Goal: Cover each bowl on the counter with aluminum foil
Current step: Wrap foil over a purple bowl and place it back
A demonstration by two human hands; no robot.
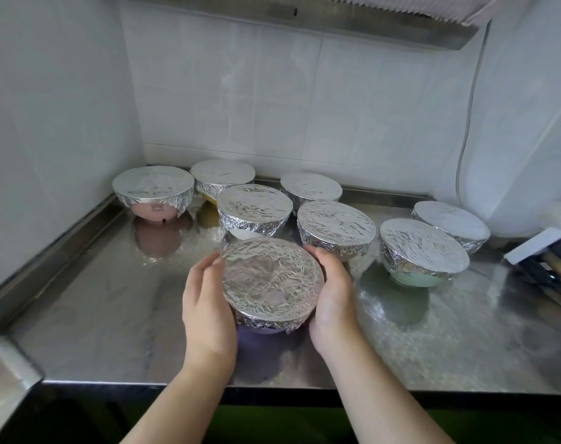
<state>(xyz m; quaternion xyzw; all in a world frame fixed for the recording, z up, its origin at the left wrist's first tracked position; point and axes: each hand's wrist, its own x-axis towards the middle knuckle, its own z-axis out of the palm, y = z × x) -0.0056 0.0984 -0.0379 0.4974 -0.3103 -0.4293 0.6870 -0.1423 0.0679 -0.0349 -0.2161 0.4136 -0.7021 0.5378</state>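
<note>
Two hands cupped round the nearest foil-covered bowl [272, 285]: left hand [208, 302] curled against its left side, right hand [332, 299] against its right, pressing the foil skirt to the wall at the near middle of the steel counter [106, 309]. Purple base just visible below. Eight bowls counted, all foil-topped; seven behind, further off. No bare bowl seen. Judged nearly finished. At far right, a knife holder [548, 261].

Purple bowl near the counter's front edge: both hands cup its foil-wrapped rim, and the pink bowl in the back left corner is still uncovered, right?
Not quite. The head view shows the pink bowl already foil-covered. The rest holds: left hand and right hand cup the purple bowl.
</note>
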